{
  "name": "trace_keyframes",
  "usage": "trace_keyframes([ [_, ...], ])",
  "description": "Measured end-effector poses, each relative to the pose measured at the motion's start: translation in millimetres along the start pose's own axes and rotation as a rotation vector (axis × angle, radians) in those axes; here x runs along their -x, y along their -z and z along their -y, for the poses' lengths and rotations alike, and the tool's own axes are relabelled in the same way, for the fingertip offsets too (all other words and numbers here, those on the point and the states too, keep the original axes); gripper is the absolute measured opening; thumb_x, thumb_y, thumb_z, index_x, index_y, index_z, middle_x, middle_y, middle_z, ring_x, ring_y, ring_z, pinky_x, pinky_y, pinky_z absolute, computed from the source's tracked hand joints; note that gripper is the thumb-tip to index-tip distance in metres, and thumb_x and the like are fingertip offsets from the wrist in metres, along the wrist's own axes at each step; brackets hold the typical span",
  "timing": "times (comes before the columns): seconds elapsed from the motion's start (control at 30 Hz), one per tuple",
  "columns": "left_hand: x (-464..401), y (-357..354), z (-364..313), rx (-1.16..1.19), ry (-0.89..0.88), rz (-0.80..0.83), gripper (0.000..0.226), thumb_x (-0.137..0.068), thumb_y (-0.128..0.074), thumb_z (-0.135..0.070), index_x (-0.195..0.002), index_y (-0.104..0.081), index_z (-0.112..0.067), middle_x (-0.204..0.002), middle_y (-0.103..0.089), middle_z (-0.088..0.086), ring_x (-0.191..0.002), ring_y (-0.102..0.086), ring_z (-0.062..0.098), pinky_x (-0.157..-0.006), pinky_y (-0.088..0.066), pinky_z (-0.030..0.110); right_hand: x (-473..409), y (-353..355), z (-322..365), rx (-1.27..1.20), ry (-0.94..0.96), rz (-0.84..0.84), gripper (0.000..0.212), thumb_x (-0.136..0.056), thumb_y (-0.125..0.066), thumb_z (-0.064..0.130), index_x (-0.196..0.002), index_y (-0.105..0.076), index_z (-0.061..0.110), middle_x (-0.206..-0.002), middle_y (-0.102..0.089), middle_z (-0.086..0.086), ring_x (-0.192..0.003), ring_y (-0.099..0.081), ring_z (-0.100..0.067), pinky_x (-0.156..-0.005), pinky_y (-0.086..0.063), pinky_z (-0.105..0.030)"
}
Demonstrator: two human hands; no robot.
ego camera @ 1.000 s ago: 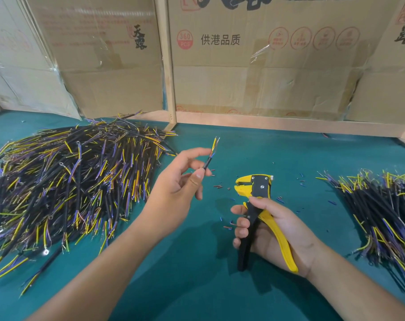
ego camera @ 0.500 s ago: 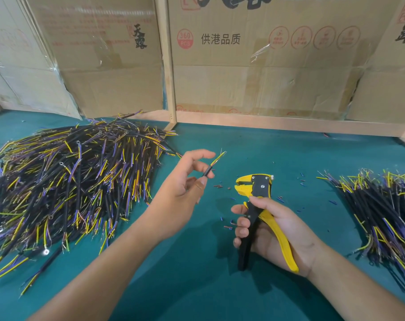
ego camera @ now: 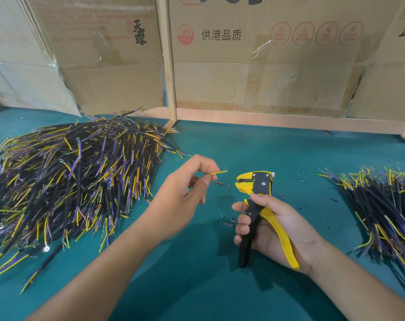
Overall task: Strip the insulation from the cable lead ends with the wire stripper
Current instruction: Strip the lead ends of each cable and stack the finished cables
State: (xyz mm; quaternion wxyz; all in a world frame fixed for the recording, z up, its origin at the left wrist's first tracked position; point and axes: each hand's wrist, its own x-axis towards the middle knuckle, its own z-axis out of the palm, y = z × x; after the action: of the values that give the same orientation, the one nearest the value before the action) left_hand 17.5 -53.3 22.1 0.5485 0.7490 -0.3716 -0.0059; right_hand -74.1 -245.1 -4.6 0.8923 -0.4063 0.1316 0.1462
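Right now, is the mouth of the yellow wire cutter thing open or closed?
Open. The wire stripper shows a dark gap between its front jaws, and nothing sits in it. The yellow lead in the left hand stops short.

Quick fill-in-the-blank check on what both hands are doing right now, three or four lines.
1. The right hand grips the yellow and black ____.
2. The left hand pinches a lead whose exposed end is coloured ____.
3. The lead's tip is ____ the wire stripper head, not inside it.
4. The bigger cable pile lies on the person's ____ side.

Missing words: wire stripper; yellow; left of; left
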Motion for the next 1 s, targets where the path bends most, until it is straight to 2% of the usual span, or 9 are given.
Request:
trace_keyframes([
  [0.2, 1.5, -0.4, -3.5, -0.031, -0.015, 0.048, 0.025, -0.105, -0.044, -0.008, -0.097, -0.052, -0.031, -0.068, -0.05, -0.028, -0.056, -0.036, 0.0, -0.051, -0.032, 0.01, -1.0, 1.7, -0.6, -0.003, 0.001, 0.002, 0.042, -0.082, -0.068, 0.034, -0.106, -0.063, 0.0, -0.073, -0.045, -0.01, -0.061, -0.047, -0.025, -0.064, -0.052, -0.042],
  [0.33, 1.5, -0.9, -7.8, 0.084, 0.008, 0.028, 0.006, -0.097, -0.05, -0.024, -0.091, -0.052, -0.024, -0.065, -0.038, -0.018, -0.057, -0.03, 0.003, -0.052, -0.03, 0.013, -1.7, 2.7, -0.2, -0.003, -0.002, 0.009, 0.042, -0.082, -0.069, 0.034, -0.104, -0.065, 0.0, -0.073, -0.047, -0.01, -0.061, -0.048, -0.026, -0.064, -0.053, -0.042],
  [0.4, 1.6, -0.8, -9.5, 0.126, -0.017, 0.0, 0.016, -0.096, -0.049, -0.031, -0.088, -0.05, -0.017, -0.068, -0.034, -0.009, -0.059, -0.028, 0.006, -0.052, -0.028, 0.015, -1.8, 3.3, -0.1, -0.006, -0.004, 0.011, 0.041, -0.081, -0.07, 0.034, -0.103, -0.066, -0.001, -0.074, -0.047, -0.011, -0.061, -0.048, -0.026, -0.065, -0.053, -0.043],
  [0.47, 0.9, -1.1, -9.5, 0.129, -0.052, -0.026, 0.019, -0.097, -0.051, -0.029, -0.087, -0.048, -0.013, -0.07, -0.034, 0.004, -0.061, -0.029, 0.011, -0.054, -0.028, 0.02, -1.8, 2.9, 0.0, -0.01, -0.005, 0.006, 0.042, -0.079, -0.071, 0.034, -0.103, -0.067, -0.001, -0.073, -0.047, -0.011, -0.06, -0.048, -0.026, -0.064, -0.053, -0.042],
  [0.53, 0.3, -2.8, -8.3, 0.166, -0.054, -0.016, 0.012, -0.095, -0.054, -0.022, -0.089, -0.047, -0.014, -0.075, -0.04, 0.012, -0.069, -0.033, 0.027, -0.061, -0.031, 0.03, -1.9, 2.2, -0.1, -0.008, -0.005, -0.001, 0.043, -0.078, -0.071, 0.034, -0.103, -0.066, -0.001, -0.073, -0.047, -0.011, -0.06, -0.048, -0.025, -0.064, -0.053, -0.042],
  [0.6, 0.4, -4.4, -5.7, 0.218, -0.04, 0.003, 0.01, -0.093, -0.054, -0.015, -0.092, -0.045, -0.019, -0.081, -0.047, 0.01, -0.076, -0.037, 0.033, -0.067, -0.033, 0.035, -2.0, 1.9, -0.3, -0.004, -0.002, -0.008, 0.044, -0.079, -0.071, 0.034, -0.105, -0.064, 0.0, -0.073, -0.047, -0.01, -0.06, -0.047, -0.025, -0.063, -0.053, -0.041],
  [0.73, 0.8, -6.2, -2.0, 0.2, -0.045, 0.009, 0.019, -0.093, -0.052, -0.013, -0.094, -0.043, -0.03, -0.086, -0.052, 0.009, -0.077, -0.037, 0.034, -0.066, -0.034, 0.039, -1.4, 2.0, -0.2, -0.008, -0.008, 0.004, 0.043, -0.081, -0.069, 0.034, -0.106, -0.063, 0.0, -0.073, -0.046, -0.01, -0.061, -0.047, -0.025, -0.063, -0.053, -0.041],
  [0.83, 1.0, -5.8, 0.4, 0.135, -0.068, 0.022, 0.02, -0.094, -0.049, -0.014, -0.095, -0.041, -0.032, -0.085, -0.052, -0.005, -0.073, -0.038, 0.028, -0.064, -0.035, 0.036, -1.2, 1.8, -0.2, -0.009, -0.008, 0.001, 0.042, -0.082, -0.069, 0.034, -0.105, -0.063, 0.0, -0.073, -0.046, -0.01, -0.061, -0.047, -0.025, -0.063, -0.053, -0.041],
  [1.0, 3.2, -5.4, 1.2, -0.106, -0.149, 0.047, 0.025, -0.096, -0.048, -0.012, -0.099, -0.041, -0.037, -0.078, -0.048, -0.015, -0.06, -0.035, 0.009, -0.056, -0.03, 0.013, -1.5, 1.5, -0.5, -0.005, -0.004, -0.003, 0.042, -0.081, -0.069, 0.034, -0.105, -0.064, 0.0, -0.073, -0.046, -0.01, -0.061, -0.047, -0.025, -0.063, -0.053, -0.041],
])
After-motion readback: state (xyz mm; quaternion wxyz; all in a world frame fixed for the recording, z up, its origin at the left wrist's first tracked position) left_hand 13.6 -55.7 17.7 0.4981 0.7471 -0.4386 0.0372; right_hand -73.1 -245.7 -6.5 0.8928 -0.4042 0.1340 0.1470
